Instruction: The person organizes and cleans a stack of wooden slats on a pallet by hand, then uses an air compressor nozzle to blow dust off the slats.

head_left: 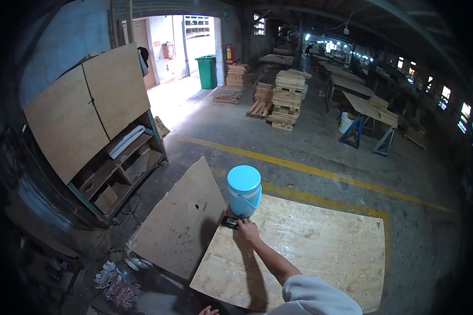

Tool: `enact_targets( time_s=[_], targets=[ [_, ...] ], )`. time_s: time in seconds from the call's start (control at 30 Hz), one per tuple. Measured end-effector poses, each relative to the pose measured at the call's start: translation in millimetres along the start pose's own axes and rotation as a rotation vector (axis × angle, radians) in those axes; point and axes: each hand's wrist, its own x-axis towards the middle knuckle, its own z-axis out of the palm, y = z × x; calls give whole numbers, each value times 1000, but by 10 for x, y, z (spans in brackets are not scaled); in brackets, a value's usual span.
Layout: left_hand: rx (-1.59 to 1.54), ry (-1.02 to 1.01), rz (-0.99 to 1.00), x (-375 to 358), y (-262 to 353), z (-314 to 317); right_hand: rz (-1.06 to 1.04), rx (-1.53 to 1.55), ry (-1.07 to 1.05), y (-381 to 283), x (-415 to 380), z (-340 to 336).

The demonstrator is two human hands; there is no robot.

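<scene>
My right hand (248, 230) reaches across a worn plywood tabletop (320, 247) to its far left corner. Its fingers are closed on the end of a small black object (229, 222) with a greyish face, whose exact kind I cannot make out. Just behind stands a light blue lidded bucket (244, 190), upright, its handle hanging on the near side. At the bottom edge, only the fingers of my left hand (208, 311) show; they look loosely apart, with nothing visible in them.
A brown board (181, 223) leans left of the tabletop. Beyond it stands a wooden cabinet (94, 107) with open lower shelves. Crumpled cloths (118, 286) lie at lower left. Farther off are stacked pallets (288, 100), a green bin (207, 72) and blue trestles (355, 131).
</scene>
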Motion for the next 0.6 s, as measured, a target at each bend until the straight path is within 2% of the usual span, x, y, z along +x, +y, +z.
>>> enact_targets(
  time_s=[0.17, 0.27, 0.33, 0.5, 0.6],
  targets=[
    [-10, 125, -36, -275, -44, -19, 39, -41, -5, 26, 90, 146],
    [-34, 82, 9, -252, -103, 71, -10, -83, 51, -16, 98, 32],
    [5, 53, 14, -212, -122, 149, 60, -92, 39, -42, 143, -54],
    [90, -3, 28, -226, -217, 216, 66, -118, 46, 1, 260, 155],
    [104, -38, -46, -218, -365, 151, 55, -136, 84, 4, 254, 169]
  ],
)
